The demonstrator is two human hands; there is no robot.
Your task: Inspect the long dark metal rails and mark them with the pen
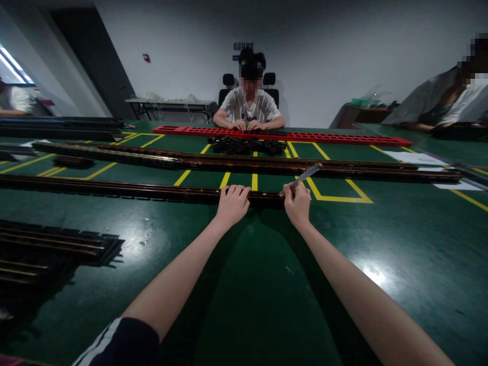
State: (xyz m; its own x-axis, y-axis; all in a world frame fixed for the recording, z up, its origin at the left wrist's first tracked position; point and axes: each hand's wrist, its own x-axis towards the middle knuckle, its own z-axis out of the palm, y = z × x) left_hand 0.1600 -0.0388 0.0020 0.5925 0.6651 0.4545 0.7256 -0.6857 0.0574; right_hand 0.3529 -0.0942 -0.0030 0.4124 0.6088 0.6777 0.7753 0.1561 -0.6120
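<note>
A long black rail [163, 192] with thin copper-coloured lines lies across the green table in front of me. Over its right part my left hand [232, 206] is closed, fingers curled across the top edge. My right hand [298, 206] pinches a slim pen-like tool [307, 174] with a clear shaft and a brownish upper end. The tool is tilted, and its dark lower tip points down at the rail near its right end. Whether the tip touches the rail I cannot tell.
More long rails [236, 163] lie beyond, and a stack of rails [53, 244] sits at the near left. Behind are a heap of small black parts [247, 146] and a red slotted tray [343, 137]. A person [249, 104] works opposite. Paper sheets [414, 157] lie right.
</note>
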